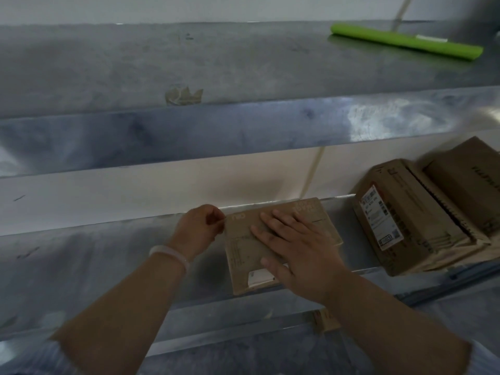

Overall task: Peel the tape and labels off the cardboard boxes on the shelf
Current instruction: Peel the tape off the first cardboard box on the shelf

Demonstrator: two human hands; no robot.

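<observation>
A small flat cardboard box (243,247) lies on the middle metal shelf (108,261). My right hand (295,244) lies flat on top of it, fingers straight, pressing it down. My left hand (200,227) is at the box's far left corner with fingers curled, pinching what looks like a thin strip of clear tape at the edge. A white label remnant (261,274) shows on the box's near side. A larger cardboard box (405,215) with a white shipping label (380,217) stands to the right.
More cardboard boxes (470,185) are stacked behind the labelled one at the right. On the upper shelf (189,63) lie a crumpled wad of brown tape (184,95) and a green squeegee head (405,41) with its pole. Another tape scrap (324,319) sticks to the shelf's front lip.
</observation>
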